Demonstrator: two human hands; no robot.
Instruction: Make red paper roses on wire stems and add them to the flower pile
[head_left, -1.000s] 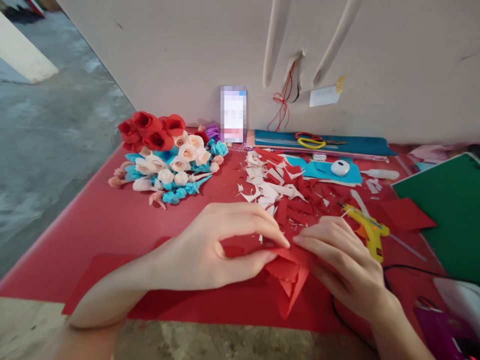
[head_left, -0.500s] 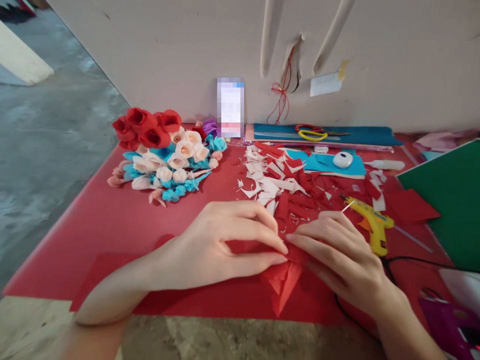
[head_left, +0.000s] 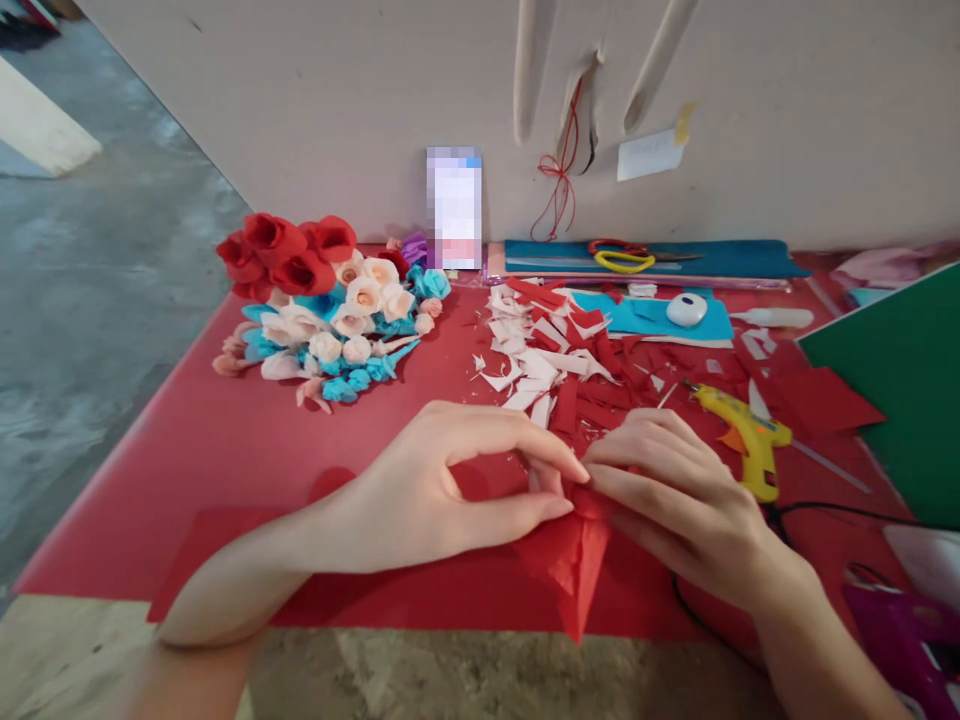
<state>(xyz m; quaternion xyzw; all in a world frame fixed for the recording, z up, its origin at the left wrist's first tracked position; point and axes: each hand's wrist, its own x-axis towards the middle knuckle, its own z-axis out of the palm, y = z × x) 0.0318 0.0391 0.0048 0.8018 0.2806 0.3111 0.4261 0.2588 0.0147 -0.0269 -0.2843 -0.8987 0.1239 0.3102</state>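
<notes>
My left hand (head_left: 435,490) and my right hand (head_left: 675,490) meet over a folded piece of red paper (head_left: 574,565) on the red sheet (head_left: 247,460) that covers the table. Each hand pinches the paper's top edge between thumb and fingertips, and the pointed end of the paper hangs toward me. Just right of my right hand lies a yellow glue gun (head_left: 750,440) with its black cord (head_left: 840,510) trailing off.
A heap of red, cream and blue paper roses (head_left: 322,310) lies at the back left. Red and white paper scraps (head_left: 555,370) are strewn behind my hands. Scissors (head_left: 622,258) rest on blue sheets by the wall, near a phone (head_left: 454,208). A green board (head_left: 892,390) sits at the right.
The red paper's pointed end has swung down toward me and lengthened. My fingertips have stayed pinched on its top edge, and the view has tilted slightly.
</notes>
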